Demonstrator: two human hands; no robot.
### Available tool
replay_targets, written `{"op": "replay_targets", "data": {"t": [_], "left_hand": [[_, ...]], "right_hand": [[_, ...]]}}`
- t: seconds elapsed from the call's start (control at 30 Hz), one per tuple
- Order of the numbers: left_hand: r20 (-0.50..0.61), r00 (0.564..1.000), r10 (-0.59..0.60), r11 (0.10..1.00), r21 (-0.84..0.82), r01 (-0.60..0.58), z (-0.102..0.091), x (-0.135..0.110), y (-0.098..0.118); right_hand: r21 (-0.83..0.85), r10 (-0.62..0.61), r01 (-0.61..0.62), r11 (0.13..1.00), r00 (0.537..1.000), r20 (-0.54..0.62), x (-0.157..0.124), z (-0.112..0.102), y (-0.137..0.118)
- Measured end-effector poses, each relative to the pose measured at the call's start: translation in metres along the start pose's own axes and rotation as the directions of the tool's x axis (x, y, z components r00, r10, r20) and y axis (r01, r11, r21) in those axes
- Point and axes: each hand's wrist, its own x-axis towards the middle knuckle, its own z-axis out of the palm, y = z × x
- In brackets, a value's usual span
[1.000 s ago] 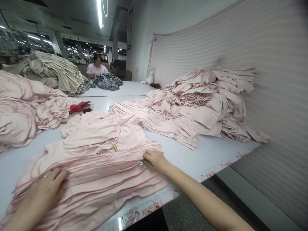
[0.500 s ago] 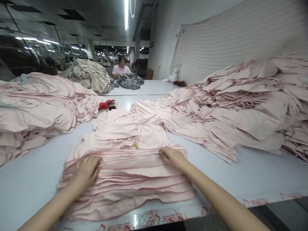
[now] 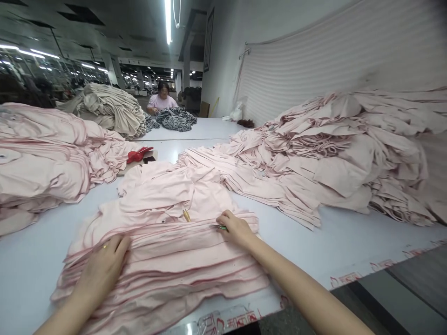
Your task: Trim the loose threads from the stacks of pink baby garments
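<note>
A stack of pale pink garments (image 3: 188,260) lies in front of me, its layered edges trimmed in darker pink. My left hand (image 3: 104,263), with a ring on one finger, is at the stack's left side, its fingers curled over the upper layers and closed on the fabric. At the upper right of the stack, my right hand (image 3: 233,228) is closed around small thread snips (image 3: 220,227) with a green part, the blades pointing left. Just beyond the top layers, a small gold-coloured object (image 3: 186,215) lies on the pink cloth.
Large pink garment heaps stand left (image 3: 45,163) and right (image 3: 335,153) on the white table (image 3: 296,246). A red object (image 3: 138,155) lies beyond the stack. Farther back are a beige pile (image 3: 108,109), a black-and-white striped bundle (image 3: 177,119) and a seated person (image 3: 162,98).
My view has turned slightly right, so the scene sits further left. Both hands stay at about the same places on the stack, and the snips remain in my right hand.
</note>
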Motion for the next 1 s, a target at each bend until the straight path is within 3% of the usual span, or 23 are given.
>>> {"op": "replay_targets", "data": {"t": [0.2,0.3,0.4,0.57,0.67,0.83,1.0], "left_hand": [[-0.110,0.987,0.115,0.992,0.063,-0.108,0.013,-0.023,-0.010],[-0.218,0.942,0.253,0.967,0.072,-0.243,0.015,-0.038,-0.009],[-0.268,0.911,0.312,0.940,-0.053,-0.337,0.010,-0.044,-0.005],[-0.250,0.958,0.139,0.928,-0.305,-0.214,-0.008,-0.021,0.002],[-0.223,0.974,0.034,0.946,-0.306,-0.104,-0.009,0.004,0.000],[-0.072,0.993,0.093,0.982,-0.160,-0.104,0.004,0.024,-0.001],[-0.150,0.977,0.155,0.979,-0.106,-0.171,0.017,0.011,-0.006]], "right_hand": [[0.018,-0.015,0.016,1.000,1.000,-0.014,0.001,0.001,0.003],[0.021,-0.069,0.069,0.997,0.998,-0.007,-0.002,-0.002,0.001],[0.015,-0.123,0.122,0.992,0.992,0.023,-0.006,-0.005,-0.005],[-0.031,-0.013,0.013,0.999,1.000,0.012,-0.002,-0.012,-0.013],[-0.054,0.078,-0.078,0.995,0.997,-0.012,0.010,-0.017,-0.006],[-0.046,0.074,-0.072,0.996,0.996,0.051,0.017,-0.025,0.015],[-0.012,0.010,-0.009,1.000,0.994,0.105,-0.011,-0.036,0.021]]}}
